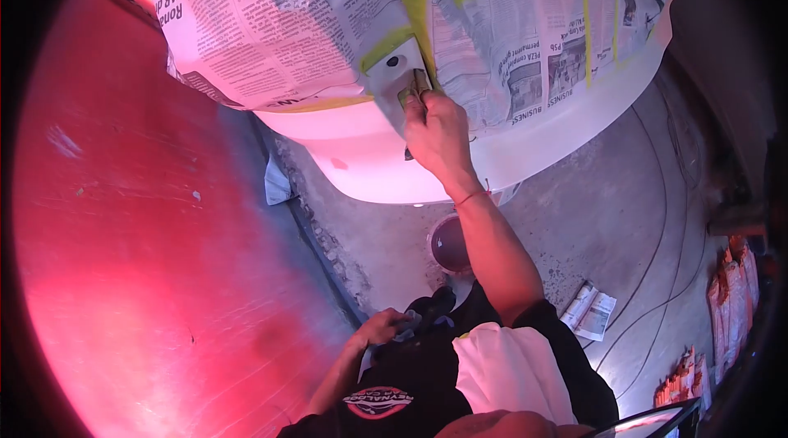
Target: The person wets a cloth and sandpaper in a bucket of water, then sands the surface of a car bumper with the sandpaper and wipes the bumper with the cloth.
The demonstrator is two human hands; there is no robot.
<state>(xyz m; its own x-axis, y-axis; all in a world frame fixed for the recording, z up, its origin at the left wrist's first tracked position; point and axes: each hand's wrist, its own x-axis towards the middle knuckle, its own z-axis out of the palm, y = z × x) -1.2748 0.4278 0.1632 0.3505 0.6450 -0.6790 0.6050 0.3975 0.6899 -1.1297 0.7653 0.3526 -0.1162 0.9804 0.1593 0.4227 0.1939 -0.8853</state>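
My right hand [437,130] is closed on something thin and dark, hard to make out, against a grey-white recessed panel [388,85] of the car body. Sheets of newspaper [279,27] held by yellow-green tape [417,7] cover the surface on both sides of it. Below the paper runs a bare white bumper [353,151]. My left hand [384,326] is low, near my waist, its fingers curled round a crumpled greyish thing [408,325] that I cannot make out.
A red-lit wall [164,233] rises at the left. On the concrete floor [566,208] are a dark round container [449,243] under my right arm, a newspaper roll [588,311] and long cables [657,257]. Orange-and-white wrapped bundles [730,307] stand at the lower right.
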